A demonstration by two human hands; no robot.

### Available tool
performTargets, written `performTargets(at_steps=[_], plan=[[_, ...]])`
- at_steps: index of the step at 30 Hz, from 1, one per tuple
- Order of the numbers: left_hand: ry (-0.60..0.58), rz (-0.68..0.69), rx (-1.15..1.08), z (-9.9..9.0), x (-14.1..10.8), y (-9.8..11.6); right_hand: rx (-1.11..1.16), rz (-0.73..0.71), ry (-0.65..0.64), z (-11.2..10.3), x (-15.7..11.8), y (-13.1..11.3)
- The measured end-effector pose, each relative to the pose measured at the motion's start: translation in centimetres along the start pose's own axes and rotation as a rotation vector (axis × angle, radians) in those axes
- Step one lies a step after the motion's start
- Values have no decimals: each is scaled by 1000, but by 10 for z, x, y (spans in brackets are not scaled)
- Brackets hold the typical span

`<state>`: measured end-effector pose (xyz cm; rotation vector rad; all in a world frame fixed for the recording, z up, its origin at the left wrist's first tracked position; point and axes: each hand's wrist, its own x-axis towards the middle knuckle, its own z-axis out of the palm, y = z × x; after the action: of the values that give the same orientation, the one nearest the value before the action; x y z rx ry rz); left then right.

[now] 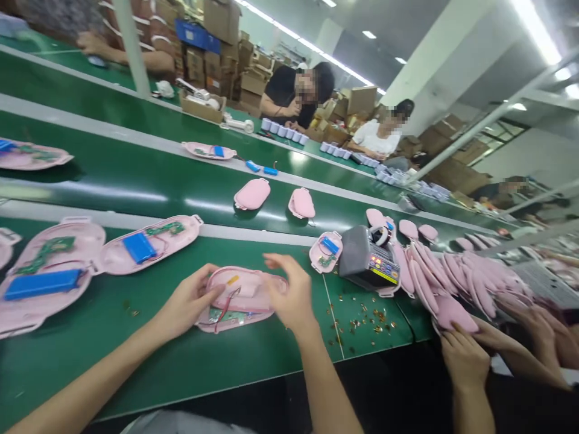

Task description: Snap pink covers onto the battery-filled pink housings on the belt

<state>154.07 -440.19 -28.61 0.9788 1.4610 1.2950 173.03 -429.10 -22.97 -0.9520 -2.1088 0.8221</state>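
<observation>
A pink shell (pixel 253 321) with a green circuit board and red wires lies in front of me on the green bench. Over it sits a second pink shell part (pixel 246 282) with a small yellow strip. My left hand (pixel 192 299) grips the left end of that part between thumb and fingers. At the right end is my right hand (pixel 292 292), its fingers spread and curved over the edge, slightly blurred. Left of my hands, another shell (pixel 174 244) holds a blue battery (pixel 139 248) and a board.
A grey tape dispenser (pixel 368 259) stands to the right, beside a small shell (pixel 318 258). Small copper-coloured pieces (pixel 377 319) are scattered before it. Pink shells (pixel 474 277) are piled farther right, near a co-worker's hands (pixel 465 355). A conveyor (pixel 181 187) runs behind, carrying shells.
</observation>
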Motion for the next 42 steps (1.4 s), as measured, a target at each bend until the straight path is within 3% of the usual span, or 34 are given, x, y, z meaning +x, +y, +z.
performTargets(at_steps=[2,3,5,8,11,15,19,21,26,29,32,35,38,42], plan=[[9,-33,26,0,-1,1,230,294,488,-36,-19,30],[22,-52,22,1,-2,3,269,403,623,-56,-27,47],[72,-84,3,6,-5,6,320,531,765,-94,-38,80],[132,-114,-22,14,-9,11,408,617,848,-128,-37,117],[129,-147,-31,16,-8,10,502,624,867,-137,-27,134],[124,-139,-25,9,-2,2,541,586,917,-136,-28,134],[82,-126,-35,4,-2,2,502,545,1026,-122,-41,110],[56,-149,-71,2,-2,2,414,424,883,-100,-38,84],[6,-24,-186,3,-2,-1,-58,-231,-135,-19,-5,0],[4,10,-226,4,-2,-6,-242,-408,-418,20,16,-21],[35,42,-246,5,-2,-11,-370,-437,-528,35,25,-20],[58,80,-215,4,-1,-14,-409,-453,-553,39,25,-14],[61,126,-176,3,-1,-15,-453,-522,-544,44,23,-11],[47,202,-129,3,0,-17,-540,-633,-441,56,21,-11]])
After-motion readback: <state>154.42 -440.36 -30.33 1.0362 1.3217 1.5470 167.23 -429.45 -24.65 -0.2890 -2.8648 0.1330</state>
